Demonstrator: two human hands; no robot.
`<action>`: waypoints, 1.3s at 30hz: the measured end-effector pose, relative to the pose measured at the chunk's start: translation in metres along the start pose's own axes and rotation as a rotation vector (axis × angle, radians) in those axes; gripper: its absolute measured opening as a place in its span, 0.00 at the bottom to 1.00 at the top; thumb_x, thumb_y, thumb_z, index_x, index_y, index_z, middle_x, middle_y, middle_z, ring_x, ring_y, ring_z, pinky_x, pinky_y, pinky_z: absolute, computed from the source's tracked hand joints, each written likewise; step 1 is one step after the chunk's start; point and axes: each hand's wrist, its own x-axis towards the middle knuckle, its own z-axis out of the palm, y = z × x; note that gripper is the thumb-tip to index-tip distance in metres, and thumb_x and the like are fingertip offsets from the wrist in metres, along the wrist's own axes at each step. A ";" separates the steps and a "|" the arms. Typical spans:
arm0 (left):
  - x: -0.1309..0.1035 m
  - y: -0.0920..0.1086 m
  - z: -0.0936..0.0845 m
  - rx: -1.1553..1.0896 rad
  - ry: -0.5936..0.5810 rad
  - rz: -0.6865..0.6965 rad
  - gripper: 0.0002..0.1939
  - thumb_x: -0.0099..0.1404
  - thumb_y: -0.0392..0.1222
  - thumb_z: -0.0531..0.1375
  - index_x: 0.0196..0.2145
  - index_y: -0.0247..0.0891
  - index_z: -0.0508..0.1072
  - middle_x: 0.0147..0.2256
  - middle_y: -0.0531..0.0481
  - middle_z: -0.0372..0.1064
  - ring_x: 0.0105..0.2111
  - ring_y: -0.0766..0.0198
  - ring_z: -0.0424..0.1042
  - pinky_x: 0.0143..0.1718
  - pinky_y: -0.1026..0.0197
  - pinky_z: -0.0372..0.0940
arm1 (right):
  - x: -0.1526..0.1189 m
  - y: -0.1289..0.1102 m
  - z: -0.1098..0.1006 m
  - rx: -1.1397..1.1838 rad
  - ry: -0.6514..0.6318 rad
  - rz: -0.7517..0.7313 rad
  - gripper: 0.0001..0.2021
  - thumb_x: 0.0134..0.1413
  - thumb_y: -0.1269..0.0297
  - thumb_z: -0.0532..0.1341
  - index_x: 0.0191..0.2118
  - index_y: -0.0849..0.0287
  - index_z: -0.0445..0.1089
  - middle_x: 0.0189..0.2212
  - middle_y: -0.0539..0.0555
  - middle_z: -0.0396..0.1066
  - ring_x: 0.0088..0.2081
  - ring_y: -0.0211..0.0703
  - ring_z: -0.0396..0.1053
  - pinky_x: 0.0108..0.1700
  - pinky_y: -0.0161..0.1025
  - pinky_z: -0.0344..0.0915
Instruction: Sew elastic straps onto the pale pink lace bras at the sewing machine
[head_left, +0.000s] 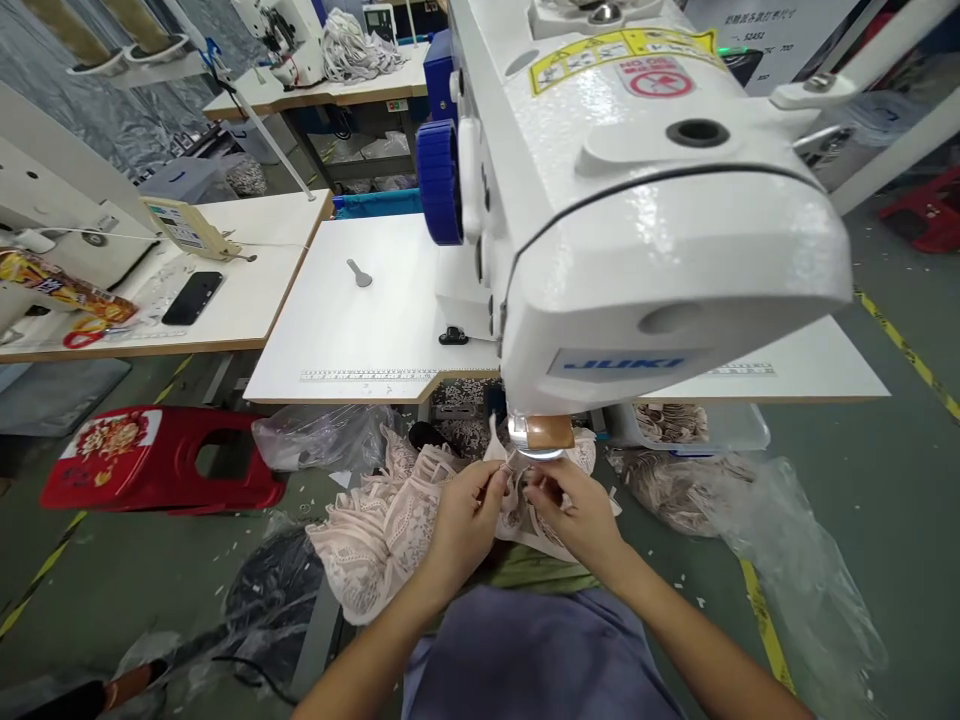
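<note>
The person's left hand [469, 515] is closed to a fingertip pinch on the lace piece [510, 518]. The right hand [577, 510] faces it, fingers curled nearly shut at the same piece; whether it grips anything is hard to tell. Both hands meet just under the nose of the machine [675, 260], in front of the table's [337, 330] front edge, probably because the stitching point sits there. Holding close on either side likely keeps the soft lace controlled.

To the left, the pile of lace [375, 550] lies bunched beside the left forearm, seemingly for an easy reach. The box [739, 430] sits low by the front edge's right part, keeping more pieces off the floor. A ruler [367, 376] runs along the front edge's left part, presumably for measuring. The small grey tool [360, 273] lies farther back, toward the far left corner, apparently out of the cloth's way.
</note>
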 end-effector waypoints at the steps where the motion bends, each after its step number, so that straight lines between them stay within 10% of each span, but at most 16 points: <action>1: -0.001 0.002 0.000 0.022 -0.030 0.012 0.16 0.67 0.49 0.54 0.28 0.37 0.73 0.26 0.51 0.68 0.28 0.63 0.66 0.31 0.63 0.59 | 0.005 -0.003 0.000 -0.056 0.026 -0.036 0.19 0.66 0.51 0.53 0.43 0.58 0.75 0.29 0.55 0.73 0.25 0.41 0.70 0.27 0.36 0.67; 11: 0.002 -0.002 0.012 0.111 -0.060 -0.094 0.17 0.66 0.51 0.52 0.25 0.39 0.66 0.22 0.54 0.64 0.24 0.65 0.63 0.26 0.64 0.57 | 0.001 -0.004 0.018 -0.130 0.269 -0.353 0.12 0.67 0.65 0.56 0.38 0.58 0.76 0.34 0.55 0.78 0.35 0.41 0.76 0.38 0.35 0.74; 14: 0.008 -0.002 0.015 0.251 -0.023 -0.024 0.20 0.66 0.55 0.51 0.22 0.40 0.62 0.20 0.55 0.58 0.22 0.65 0.60 0.25 0.64 0.54 | 0.003 0.017 0.008 -0.266 0.140 -0.413 0.12 0.66 0.65 0.55 0.37 0.54 0.77 0.34 0.54 0.79 0.35 0.40 0.76 0.38 0.34 0.74; 17: 0.011 -0.006 0.012 0.405 -0.060 0.021 0.22 0.68 0.57 0.47 0.21 0.42 0.59 0.18 0.55 0.56 0.20 0.64 0.59 0.23 0.63 0.51 | 0.034 0.059 -0.047 -0.501 0.058 -0.214 0.15 0.63 0.67 0.53 0.48 0.51 0.76 0.39 0.53 0.79 0.43 0.41 0.76 0.43 0.36 0.75; 21: 0.009 -0.014 0.008 0.618 -0.185 0.120 0.21 0.68 0.54 0.45 0.20 0.43 0.55 0.17 0.53 0.57 0.19 0.61 0.61 0.24 0.61 0.49 | 0.103 0.111 -0.164 -0.681 0.207 0.056 0.29 0.55 0.78 0.49 0.63 0.64 0.62 0.58 0.66 0.68 0.62 0.58 0.62 0.64 0.63 0.56; 25: 0.005 -0.013 0.009 0.636 -0.276 0.205 0.18 0.68 0.50 0.44 0.24 0.42 0.61 0.22 0.48 0.67 0.24 0.57 0.68 0.27 0.60 0.54 | 0.147 0.121 -0.231 -0.740 -0.025 0.114 0.31 0.47 0.74 0.60 0.61 0.68 0.64 0.58 0.68 0.67 0.59 0.62 0.66 0.60 0.53 0.63; 32: 0.006 0.007 0.004 0.398 -0.259 -0.022 0.21 0.67 0.56 0.47 0.24 0.41 0.66 0.19 0.53 0.61 0.20 0.63 0.61 0.24 0.63 0.54 | 0.121 0.096 -0.225 -0.814 -0.180 0.119 0.20 0.56 0.56 0.62 0.51 0.60 0.68 0.41 0.63 0.77 0.41 0.55 0.75 0.44 0.44 0.70; 39: 0.009 0.023 0.001 -0.226 -0.240 -0.301 0.21 0.59 0.61 0.59 0.29 0.37 0.71 0.28 0.48 0.69 0.27 0.65 0.63 0.31 0.63 0.60 | 0.011 0.064 -0.188 -0.529 -0.024 0.214 0.11 0.61 0.54 0.54 0.40 0.56 0.64 0.23 0.53 0.71 0.22 0.47 0.70 0.22 0.39 0.64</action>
